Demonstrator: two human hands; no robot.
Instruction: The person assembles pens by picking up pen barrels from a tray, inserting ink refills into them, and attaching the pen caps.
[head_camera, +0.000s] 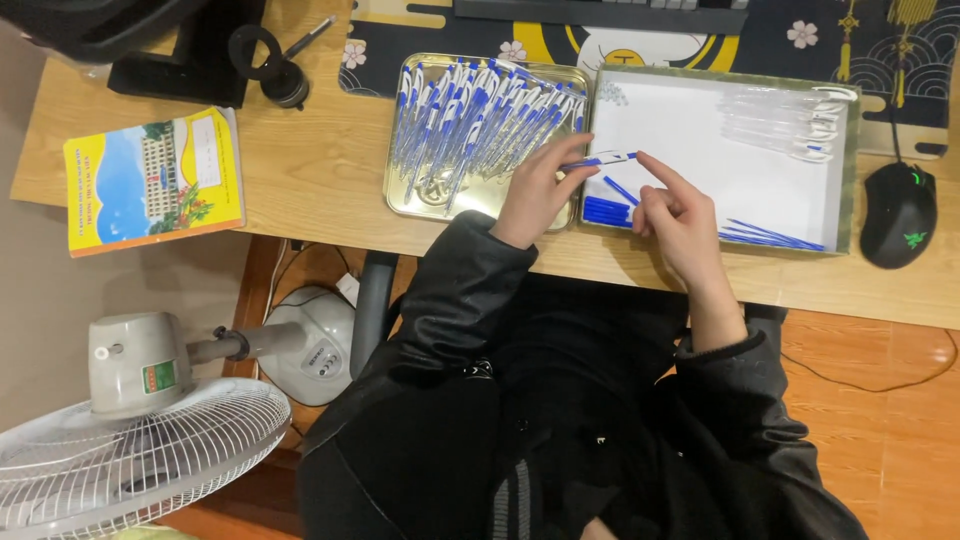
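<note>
Nearest the camera: the person's dark jacket sleeves, and at lower left a white pedestal fan (140, 440) on the floor.

Left hand (535, 195) lies over the near edge of the pale wooden counter (320, 180). Its fingers (565, 160) are pinched shut on a blue-and-clear plastic ballpoint pen (600, 160), held roughly level over the left part of the white shallow rectangular tray (700, 165).

Right hand (680, 215) sits just right of the pen. Its forefinger is stretched out, tip at or very near the pen's right end; contact cannot be settled from this angle. The other fingers are curled in, holding nothing visible.

On the tray floor, a stack of loose blue pen parts (605, 212) lies between the two hands; thin blue refills (770, 236) lie at the near right; clear pen barrels (785, 120) lie at the far right.

Left of that tray, touching it, a gold metal tray (400, 200) holds a heap of assembled blue-and-white pens (480, 120).

Further out: yellow booklet (155, 180) at far left, black computer mouse (898, 212) at far right.
</note>
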